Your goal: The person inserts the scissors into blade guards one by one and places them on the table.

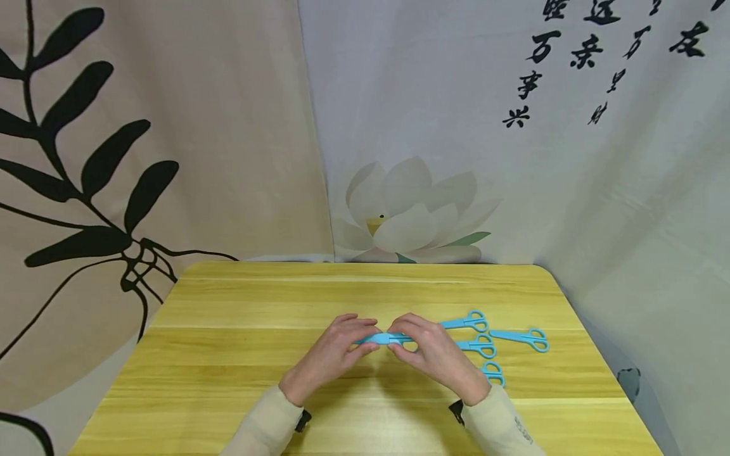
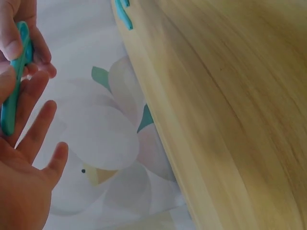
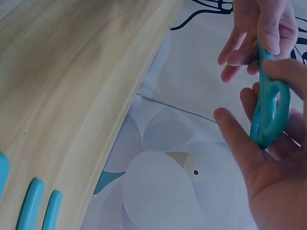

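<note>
Both hands hold one pair of light blue scissors [image 1: 383,339] level above the middle of the table. My left hand [image 1: 333,352] pinches the blade end between thumb and fingers. At the handle end, the thumb and fingers of my right hand [image 1: 431,356] grip the scissors. The right wrist view shows the handle loop [image 3: 277,112] by the right thumb, with the left hand [image 3: 271,28] on the far end. In the left wrist view the blade part [image 2: 9,112] lies along the left fingers, the other fingers spread.
Several more blue scissors lie right of the right hand, including an upper pair [image 1: 474,320], a far right pair [image 1: 535,340] and a lower pair [image 1: 493,372] partly hidden by the wrist. The wooden table [image 1: 228,354] ends at a printed curtain [image 1: 256,158] behind.
</note>
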Motion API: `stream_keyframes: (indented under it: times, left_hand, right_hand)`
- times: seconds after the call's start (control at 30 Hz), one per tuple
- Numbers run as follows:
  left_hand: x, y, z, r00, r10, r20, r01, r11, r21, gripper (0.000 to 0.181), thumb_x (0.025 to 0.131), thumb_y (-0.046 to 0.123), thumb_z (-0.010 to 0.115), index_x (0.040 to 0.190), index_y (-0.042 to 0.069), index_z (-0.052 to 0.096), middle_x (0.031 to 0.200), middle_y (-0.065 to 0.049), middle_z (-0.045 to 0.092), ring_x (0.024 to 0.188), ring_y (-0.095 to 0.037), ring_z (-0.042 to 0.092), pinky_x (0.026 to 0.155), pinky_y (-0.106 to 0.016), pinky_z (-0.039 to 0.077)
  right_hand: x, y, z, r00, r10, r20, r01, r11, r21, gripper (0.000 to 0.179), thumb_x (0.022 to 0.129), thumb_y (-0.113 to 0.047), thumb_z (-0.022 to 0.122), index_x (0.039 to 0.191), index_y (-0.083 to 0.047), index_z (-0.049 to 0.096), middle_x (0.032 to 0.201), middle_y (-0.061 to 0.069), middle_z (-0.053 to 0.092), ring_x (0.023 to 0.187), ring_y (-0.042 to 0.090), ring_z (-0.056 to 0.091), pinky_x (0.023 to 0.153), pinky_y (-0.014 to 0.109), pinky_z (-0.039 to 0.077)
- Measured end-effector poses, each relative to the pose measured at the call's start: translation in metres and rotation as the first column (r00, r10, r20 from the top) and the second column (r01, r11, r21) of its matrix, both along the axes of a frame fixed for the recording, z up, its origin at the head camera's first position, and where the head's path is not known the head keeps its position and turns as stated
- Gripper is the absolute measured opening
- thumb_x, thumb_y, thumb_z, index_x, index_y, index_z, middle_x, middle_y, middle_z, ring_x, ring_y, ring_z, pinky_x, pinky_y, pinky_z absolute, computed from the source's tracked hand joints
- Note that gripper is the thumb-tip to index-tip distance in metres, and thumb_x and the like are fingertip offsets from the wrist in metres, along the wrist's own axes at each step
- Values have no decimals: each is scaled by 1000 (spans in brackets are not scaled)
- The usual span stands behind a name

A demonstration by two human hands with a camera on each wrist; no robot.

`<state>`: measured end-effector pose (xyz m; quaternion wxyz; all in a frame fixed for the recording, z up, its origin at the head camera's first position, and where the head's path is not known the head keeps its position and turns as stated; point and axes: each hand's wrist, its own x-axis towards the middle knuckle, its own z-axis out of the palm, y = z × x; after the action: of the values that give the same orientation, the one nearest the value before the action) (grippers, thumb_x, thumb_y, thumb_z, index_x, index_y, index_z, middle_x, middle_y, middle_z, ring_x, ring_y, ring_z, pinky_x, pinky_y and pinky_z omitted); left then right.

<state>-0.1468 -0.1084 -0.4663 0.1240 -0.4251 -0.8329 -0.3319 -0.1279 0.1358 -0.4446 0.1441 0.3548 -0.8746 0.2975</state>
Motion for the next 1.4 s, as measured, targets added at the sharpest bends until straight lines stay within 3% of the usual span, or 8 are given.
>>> stream_keyframes:
  times: [0.23, 0.4, 0.6, 0.83, 1.07, 1.3, 1.4]
  left_hand:
    - [2, 8, 1, 1000, 18, 4, -17, 998, -59, 27, 97, 28, 75, 119, 12, 76, 119, -1, 76, 124, -22, 65, 113, -53, 40]
    - [4, 7, 2, 995, 49, 87, -39, 993, -115, 50, 95, 38, 77, 136, 10, 67, 132, -1, 70, 130, -22, 60, 116, -55, 37]
    - [6, -6, 2, 974, 112, 197, -87, 988, -129, 57, 97, 44, 72, 144, 13, 60, 142, 0, 63, 136, -23, 54, 122, -54, 27]
    - [5, -25, -1, 960, 170, 224, -152, 984, -94, 56, 98, 40, 72, 145, 14, 59, 145, -3, 61, 137, -26, 53, 122, -55, 26]
    - [6, -43, 0, 923, 245, 298, -219, 968, -119, 60, 99, 49, 67, 149, 17, 56, 151, -5, 55, 145, -38, 41, 120, -62, 26]
    - [6, -56, -3, 905, 283, 317, -260, 959, -114, 60, 99, 48, 68, 150, 20, 55, 152, -5, 54, 145, -42, 39, 117, -67, 27]
    - [5, -60, -3, 904, 289, 316, -269, 957, -106, 60, 99, 46, 69, 150, 20, 55, 152, -6, 55, 145, -43, 40, 117, -67, 28]
  right_hand:
    - [2, 10, 1, 998, -50, -23, 51, 998, 48, 21, 88, -16, 85, 106, -13, 75, 111, -3, 70, 95, 14, 70, 80, 34, 60]
    - [4, 27, -2, 997, -53, -52, 54, 999, 7, 23, 86, -13, 86, 107, -12, 75, 110, -2, 71, 94, 14, 71, 76, 34, 61]
    - [12, 70, -4, 994, -84, -66, 84, 996, -15, 28, 85, -8, 85, 110, -15, 74, 114, -4, 71, 98, 15, 70, 77, 32, 60]
    - [26, 124, -7, 984, -175, -32, 175, 985, 1, 39, 83, -2, 85, 115, -19, 73, 117, -5, 71, 107, 19, 69, 91, 11, 48]
    - [33, 165, -18, 964, -266, -22, 267, 962, 51, 38, 81, -2, 86, 113, -19, 73, 114, -5, 72, 102, 19, 68, 90, 12, 46]
    - [41, 202, -33, 939, -342, 19, 340, 937, 75, 36, 83, -8, 86, 111, -27, 73, 112, -8, 72, 104, 16, 68, 90, 3, 39]
    - [44, 215, -37, 935, -353, 31, 349, 933, 91, 36, 82, -8, 87, 108, -29, 72, 109, -9, 72, 103, 14, 68, 87, 5, 41]
